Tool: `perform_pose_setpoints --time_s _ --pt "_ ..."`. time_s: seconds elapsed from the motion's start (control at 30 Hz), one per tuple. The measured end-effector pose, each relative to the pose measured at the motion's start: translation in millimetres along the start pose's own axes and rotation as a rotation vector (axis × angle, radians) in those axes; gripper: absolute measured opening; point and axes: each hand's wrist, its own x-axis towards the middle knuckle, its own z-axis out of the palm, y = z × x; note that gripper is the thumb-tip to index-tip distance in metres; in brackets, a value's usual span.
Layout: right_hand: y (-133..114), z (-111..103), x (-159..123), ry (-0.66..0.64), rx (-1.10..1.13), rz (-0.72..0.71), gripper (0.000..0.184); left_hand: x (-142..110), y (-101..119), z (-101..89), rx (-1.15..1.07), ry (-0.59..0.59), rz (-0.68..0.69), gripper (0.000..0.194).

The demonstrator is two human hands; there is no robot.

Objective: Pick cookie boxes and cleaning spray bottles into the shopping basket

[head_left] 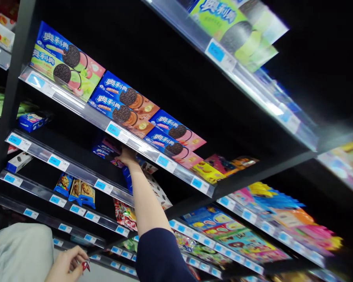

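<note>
My right hand (pixel 127 156) reaches deep under a shelf, its arm in a navy sleeve. Its fingers close on the right end of a dark blue and pink cookie box (pixel 107 150); the fingertips are partly in shadow. Just right of that hand, a blue box (pixel 127 179) and a white box with dark cookie pictures (pixel 159 192) stand on the same level. My left hand (pixel 69 264), with red nails, is at the bottom left beside a knee. Its fingers are loosely bent and apart, holding nothing.
Above the right hand runs a shelf edge (pixel 85 105) with price tags, bearing stacked cookie boxes (pixel 122 103). A dark divider (pixel 244 168) rises to the right, beside colourful snack packs (pixel 282 211). Cookie bags (pixel 82 192) lie lower down. A light-trousered knee (pixel 20 250) is at lower left.
</note>
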Motion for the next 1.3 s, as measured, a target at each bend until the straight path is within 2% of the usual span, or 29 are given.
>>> perform_pose_setpoints --time_s 0.07,0.13,0.23,0.3,0.37,0.4,0.47,0.53,0.67,0.77,0.83,0.93,1.07,1.17,1.3 --pt "-10 -13 -15 -0.027 -0.028 -0.037 0.051 -1 11 -2.9 -0.06 0.038 0.021 0.025" --pt "-23 -29 -43 -0.036 -0.047 -0.091 0.052 -3 29 -11.0 -0.151 0.115 0.063 0.033" --pt "-45 -55 -113 -0.047 -0.043 -0.208 0.048 -12 64 -37.7 -0.226 0.296 0.194 0.053" --pt "-60 -70 -169 -0.003 0.004 -0.324 0.042 -24 91 -62.9 -0.189 0.386 0.324 0.077" --pt "-75 -81 -223 0.026 0.103 -0.451 0.04 -40 117 -87.3 -0.131 0.386 0.409 0.097" --pt "-82 -85 -246 0.039 0.153 -0.486 0.04 -48 128 -97.3 -0.08 0.349 0.398 0.098" --pt "-93 -90 -283 0.055 0.242 -0.504 0.042 -63 146 -110.5 0.047 0.239 0.323 0.085" --pt "-97 -90 -308 0.061 0.315 -0.475 0.047 -73 157 -115.3 0.149 0.152 0.271 0.065" --pt "-76 -82 -339 0.099 0.479 -0.311 0.063 -81 166 -113.9 0.156 0.151 0.329 0.048" --pt "-53 -71 -363 0.102 0.708 -0.096 0.062 -84 167 -115.7 0.088 0.18 0.369 0.045" --pt "-45 -63 -378 0.108 0.922 0.028 0.058 -87 166 -118.8 0.049 0.17 0.368 0.047" --pt "-50 -56 -395 0.23 1.127 0.054 0.056 -86 162 -123.5 -0.001 0.128 0.334 0.053" --pt "-65 -59 -407 0.327 1.203 0.04 0.056 -77 147 -126.7 -0.06 0.022 0.294 0.062" --pt "-72 -64 -409 0.3 1.275 0.206 0.059 -69 136 -125.7 -0.111 0.012 0.259 0.068" --pt "-73 -63 -403 0.132 1.41 0.465 0.056 -67 135 -117.9 -0.17 0.083 0.133 0.076"
